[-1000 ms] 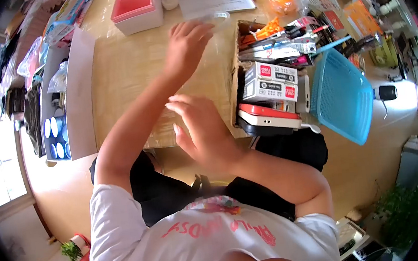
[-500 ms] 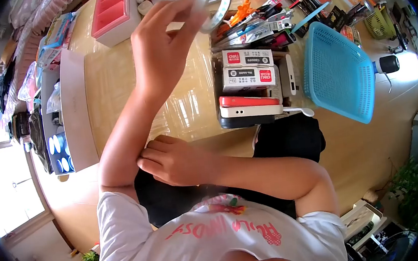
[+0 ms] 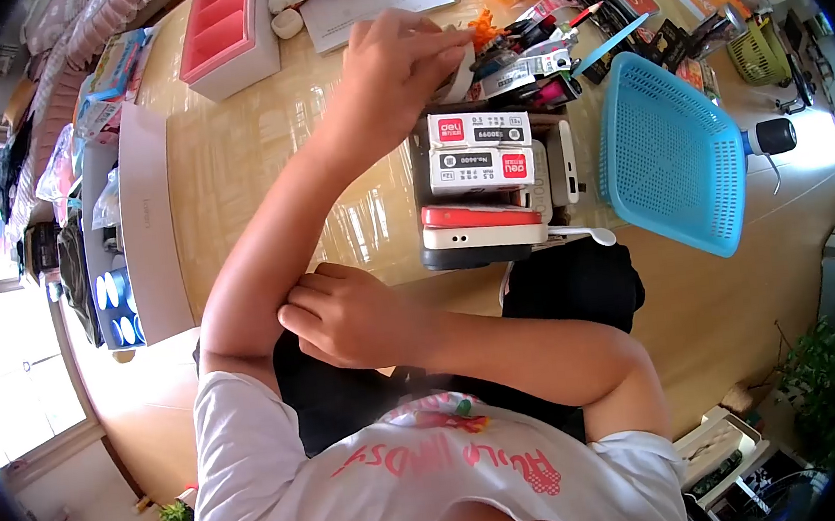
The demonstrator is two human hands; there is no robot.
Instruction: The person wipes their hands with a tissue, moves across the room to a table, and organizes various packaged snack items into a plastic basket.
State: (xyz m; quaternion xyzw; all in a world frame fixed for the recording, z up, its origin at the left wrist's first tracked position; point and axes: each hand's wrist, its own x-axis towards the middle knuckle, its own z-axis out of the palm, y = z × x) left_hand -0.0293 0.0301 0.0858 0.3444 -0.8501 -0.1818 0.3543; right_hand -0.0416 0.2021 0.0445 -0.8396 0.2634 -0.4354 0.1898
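My left hand (image 3: 395, 77) is raised over the far part of the table (image 3: 264, 125), its fingers closed on a pale ring like a tape roll (image 3: 462, 77). The ring is partly hidden by the fingers and sits at the near left edge of a pile of pens and tools (image 3: 538, 53). My right hand (image 3: 338, 318) is low, in front of the table edge, with curled fingers resting against my left forearm near the elbow; nothing shows in it. Just right of the left forearm, a box holds white deli cartons (image 3: 482, 166) and a red case (image 3: 482, 216).
A blue basket (image 3: 671, 156) lies on the right. At the back left is a white box with pink compartments (image 3: 219, 23), beside a paper sheet (image 3: 378, 5). An open white carton (image 3: 151, 226) stands on the left. A white spoon (image 3: 596, 235) juts over the near edge.
My left hand first reached to the ring, then lifted it, and has now moved right and down to the pens. My right hand has moved down-left and curled against my left arm.
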